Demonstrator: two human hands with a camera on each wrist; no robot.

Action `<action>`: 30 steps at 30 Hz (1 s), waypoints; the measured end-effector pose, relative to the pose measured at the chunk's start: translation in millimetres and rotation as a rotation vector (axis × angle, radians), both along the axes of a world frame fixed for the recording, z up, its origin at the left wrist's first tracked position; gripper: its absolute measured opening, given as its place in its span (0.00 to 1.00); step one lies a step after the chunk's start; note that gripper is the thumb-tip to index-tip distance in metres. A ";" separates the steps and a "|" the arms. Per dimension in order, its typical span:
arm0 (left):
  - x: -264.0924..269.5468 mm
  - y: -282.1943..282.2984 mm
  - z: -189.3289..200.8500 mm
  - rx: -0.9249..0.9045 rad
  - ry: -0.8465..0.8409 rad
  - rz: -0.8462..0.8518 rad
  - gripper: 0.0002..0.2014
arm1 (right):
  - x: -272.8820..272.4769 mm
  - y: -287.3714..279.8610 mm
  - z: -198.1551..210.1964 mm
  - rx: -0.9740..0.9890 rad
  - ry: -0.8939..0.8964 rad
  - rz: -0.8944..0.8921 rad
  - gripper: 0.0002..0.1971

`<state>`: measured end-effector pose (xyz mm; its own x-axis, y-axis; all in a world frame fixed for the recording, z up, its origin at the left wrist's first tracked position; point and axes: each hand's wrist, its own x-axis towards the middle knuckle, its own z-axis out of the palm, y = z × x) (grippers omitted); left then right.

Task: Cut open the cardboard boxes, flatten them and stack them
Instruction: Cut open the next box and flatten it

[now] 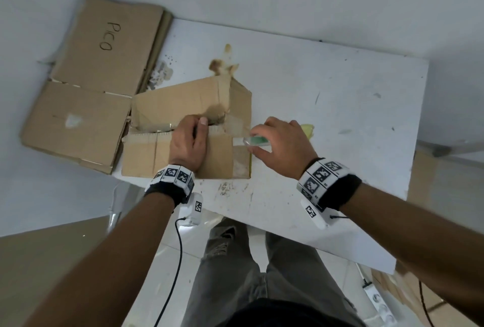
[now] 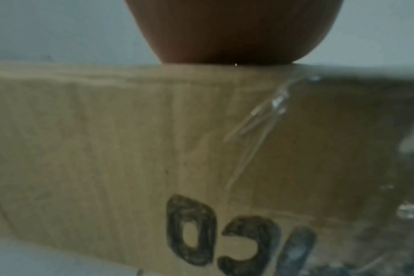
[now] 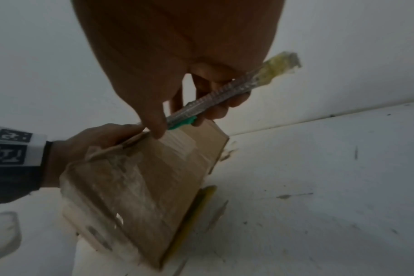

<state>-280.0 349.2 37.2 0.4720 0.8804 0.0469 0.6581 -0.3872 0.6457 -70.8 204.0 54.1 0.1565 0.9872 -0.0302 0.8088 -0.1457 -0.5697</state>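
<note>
The left hand (image 1: 187,143) grips the brown taped cardboard box's (image 1: 167,106) top edge at the white counter's (image 1: 340,106) nine o'clock side; the right hand's (image 1: 282,140) fingers (image 3: 215,110) clasp a clear green-slider utility knife (image 3: 215,97) at its three o'clock end.

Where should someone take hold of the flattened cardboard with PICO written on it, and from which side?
Probably the flattened cardboard is best pinched at its near-left corner, coming from the left. That part juts past the white table, so fingers could slip under, and it stays clear of the box.
</note>
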 end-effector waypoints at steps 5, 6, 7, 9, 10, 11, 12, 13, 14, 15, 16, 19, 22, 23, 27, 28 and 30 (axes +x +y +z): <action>2.0 -16.1 -20.5 0.042 -0.020 -0.149 0.13 | 2.0 1.3 -15.6 -0.142 -0.137 -0.045 0.15; -0.2 -18.4 -28.6 0.039 0.022 -0.195 0.13 | 4.1 -2.7 -21.7 -0.183 -0.151 -0.039 0.14; -2.1 -20.6 -37.3 0.036 0.074 -0.232 0.15 | 4.9 -6.4 -28.3 -0.217 -0.161 -0.025 0.14; -4.6 -25.4 -52.3 0.025 0.144 -0.259 0.20 | 4.0 -11.2 -39.8 -0.267 -0.161 0.010 0.14; -4.0 -26.7 -56.6 0.015 0.156 -0.255 0.22 | 3.3 -11.2 -44.6 -0.267 -0.156 0.020 0.15; -3.2 -27.4 -58.7 0.003 0.161 -0.246 0.24 | 2.9 -8.9 -48.6 -0.252 -0.146 0.021 0.15; -3.5 -27.7 -60.1 -0.004 0.166 -0.246 0.24 | 2.6 -4.7 -50.2 -0.216 -0.113 -0.010 0.16; -5.5 -28.8 -60.6 -0.001 0.168 -0.260 0.24 | 3.0 2.5 -50.6 -0.164 -0.066 -0.078 0.16; -8.2 -31.0 -60.3 0.005 0.166 -0.275 0.23 | 4.6 12.5 -49.6 -0.122 -0.026 -0.167 0.16; -10.7 -32.7 -60.7 0.021 0.162 -0.280 0.23 | 8.0 24.4 -47.5 -0.089 -0.020 -0.226 0.15; -12.3 -33.8 -60.6 0.041 0.162 -0.273 0.23 | 11.8 34.7 -44.7 -0.075 -0.043 -0.226 0.15; -7.4 -30.6 -58.8 0.135 0.174 -0.255 0.24 | 21.2 37.5 -41.1 -0.107 -0.006 -0.145 0.15; 5.9 -19.6 -43.2 0.240 0.213 -0.221 0.26 | 27.6 11.9 -45.7 -0.156 0.147 -0.241 0.16; 11.2 -16.7 -34.9 0.273 0.205 -0.205 0.26 | 28.5 0.9 -50.0 -0.186 0.173 -0.302 0.16; 22.2 -13.1 15.5 0.392 0.150 -0.192 0.19 | 34.1 -29.3 -74.2 -0.432 0.209 -0.479 0.17; 20.2 -16.5 29.2 0.390 0.163 -0.223 0.17 | 36.9 -32.8 -80.4 -0.481 0.196 -0.502 0.20; 7.6 -28.4 55.6 0.288 0.188 -0.335 0.16 | 41.8 -35.0 -89.9 -0.541 0.114 -0.520 0.25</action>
